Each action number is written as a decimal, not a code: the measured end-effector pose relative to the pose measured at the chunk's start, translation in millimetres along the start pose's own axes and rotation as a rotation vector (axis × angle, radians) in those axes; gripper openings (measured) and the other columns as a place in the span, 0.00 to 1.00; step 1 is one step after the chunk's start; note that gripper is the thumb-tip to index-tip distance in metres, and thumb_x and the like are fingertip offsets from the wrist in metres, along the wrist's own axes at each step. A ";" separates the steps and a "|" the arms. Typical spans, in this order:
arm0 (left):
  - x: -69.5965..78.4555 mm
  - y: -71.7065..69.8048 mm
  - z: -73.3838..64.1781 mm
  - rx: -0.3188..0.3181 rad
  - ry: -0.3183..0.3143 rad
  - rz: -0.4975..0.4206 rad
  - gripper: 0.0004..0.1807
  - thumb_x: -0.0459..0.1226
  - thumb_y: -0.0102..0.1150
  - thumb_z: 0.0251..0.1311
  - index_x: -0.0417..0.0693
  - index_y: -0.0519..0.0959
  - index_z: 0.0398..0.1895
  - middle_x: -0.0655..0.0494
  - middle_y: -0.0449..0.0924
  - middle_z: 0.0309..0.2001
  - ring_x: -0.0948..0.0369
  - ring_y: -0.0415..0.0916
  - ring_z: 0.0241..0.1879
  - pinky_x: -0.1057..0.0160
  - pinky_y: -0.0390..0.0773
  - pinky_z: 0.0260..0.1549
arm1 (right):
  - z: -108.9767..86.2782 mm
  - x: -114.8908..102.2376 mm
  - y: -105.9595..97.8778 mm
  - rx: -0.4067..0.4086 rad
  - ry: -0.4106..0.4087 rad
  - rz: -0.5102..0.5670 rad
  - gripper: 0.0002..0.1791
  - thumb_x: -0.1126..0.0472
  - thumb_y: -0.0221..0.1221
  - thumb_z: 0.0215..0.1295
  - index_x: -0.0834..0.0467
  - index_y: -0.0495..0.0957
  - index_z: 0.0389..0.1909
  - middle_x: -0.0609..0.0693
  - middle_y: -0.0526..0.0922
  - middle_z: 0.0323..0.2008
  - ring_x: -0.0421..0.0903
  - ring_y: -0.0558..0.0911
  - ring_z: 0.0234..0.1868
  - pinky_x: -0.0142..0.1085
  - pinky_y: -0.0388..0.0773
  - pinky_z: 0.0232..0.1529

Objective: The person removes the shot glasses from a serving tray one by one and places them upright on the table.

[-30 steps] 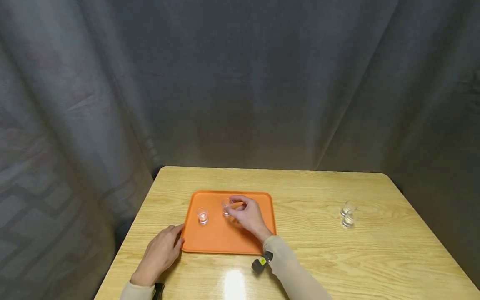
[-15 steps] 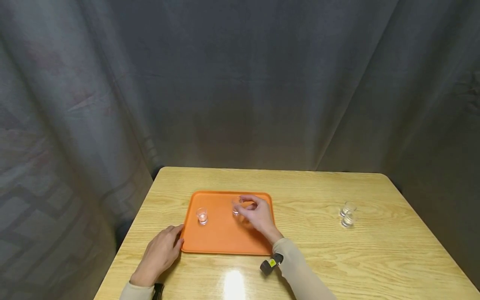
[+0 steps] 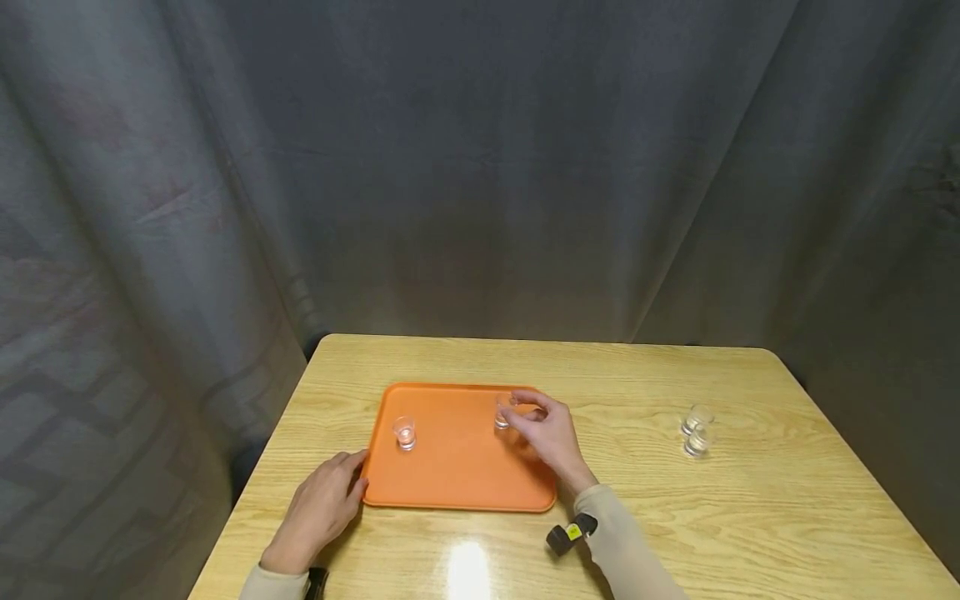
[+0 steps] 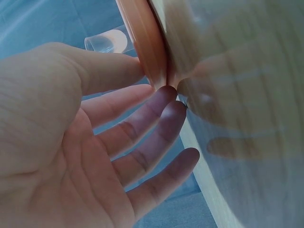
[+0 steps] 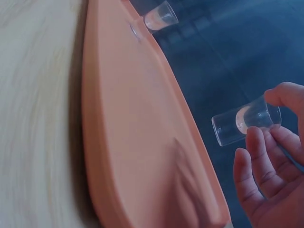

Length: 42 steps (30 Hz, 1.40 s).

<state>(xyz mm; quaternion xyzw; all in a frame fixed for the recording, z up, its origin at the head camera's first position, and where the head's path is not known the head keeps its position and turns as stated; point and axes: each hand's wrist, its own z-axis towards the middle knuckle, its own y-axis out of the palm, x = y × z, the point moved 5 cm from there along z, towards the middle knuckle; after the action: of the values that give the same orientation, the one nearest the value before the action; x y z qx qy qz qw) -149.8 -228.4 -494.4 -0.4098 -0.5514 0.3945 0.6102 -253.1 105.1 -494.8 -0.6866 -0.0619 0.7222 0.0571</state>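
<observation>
My right hand [image 3: 551, 432] pinches a small clear shot glass [image 5: 247, 118] near its rim, between thumb and fingertips. The glass is upright over the right part of an orange tray [image 3: 450, 477], its base apart from the tray surface in the right wrist view. Another clear shot glass [image 3: 405, 433] stands on the tray's left side. At the tray's left edge rests my left hand [image 3: 322, 504]. Its thumb and some fingertips touch the rim [image 4: 145, 42], the fingers fairly straight and spread.
Two more clear shot glasses, a rear one [image 3: 699, 417] and a front one [image 3: 697, 441], stand close together on the right of the wooden table [image 3: 750, 517]. A grey curtain [image 3: 480, 183] hangs behind the table.
My right hand has moved to the right over the tray, carrying the shot glass. The left hand, the tray and the other glasses look unchanged.
</observation>
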 end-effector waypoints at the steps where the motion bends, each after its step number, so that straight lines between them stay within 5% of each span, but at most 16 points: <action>1: 0.0 0.1 0.0 0.000 0.000 -0.001 0.23 0.35 0.67 0.69 0.38 0.81 0.66 0.45 0.86 0.52 0.46 0.85 0.52 0.43 0.85 0.51 | -0.5 0.3 -2.9 0.007 0.009 -0.002 0.20 0.58 0.77 0.61 0.59 0.89 0.53 0.57 0.89 0.50 0.42 0.84 0.28 0.31 0.78 0.24; 11: 0.0 1.1 0.3 -0.004 -0.008 -0.009 0.23 0.35 0.67 0.70 0.38 0.81 0.66 0.45 0.86 0.52 0.46 0.85 0.53 0.42 0.85 0.51 | -4.2 10.0 -27.4 0.055 0.057 0.011 0.22 0.60 0.77 0.61 0.61 0.87 0.56 0.51 0.88 0.35 0.42 0.81 0.25 0.30 0.72 0.20; 24: 0.1 2.3 1.3 -0.006 -0.002 -0.007 0.23 0.35 0.67 0.70 0.38 0.81 0.66 0.46 0.86 0.51 0.46 0.85 0.52 0.43 0.85 0.50 | -5.3 24.2 -65.1 0.106 0.046 -0.025 0.23 0.60 0.74 0.65 0.62 0.85 0.59 0.59 0.89 0.54 0.41 0.86 0.29 0.31 0.83 0.32; 42: -1.7 1.6 0.1 -0.009 -0.001 -0.016 0.24 0.35 0.67 0.70 0.38 0.81 0.67 0.45 0.86 0.52 0.46 0.85 0.53 0.43 0.85 0.51 | -3.9 38.8 -119.3 0.247 0.097 -0.076 0.26 0.52 0.74 0.66 0.61 0.84 0.61 0.29 0.84 0.37 0.37 0.83 0.26 0.28 0.76 0.24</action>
<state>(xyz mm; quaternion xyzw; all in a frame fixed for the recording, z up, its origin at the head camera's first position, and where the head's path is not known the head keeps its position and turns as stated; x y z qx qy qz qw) -150.1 -229.5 -496.5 -0.4080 -0.5568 0.3872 0.6112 -251.5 229.3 -513.2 -0.7055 0.0044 0.6877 0.1712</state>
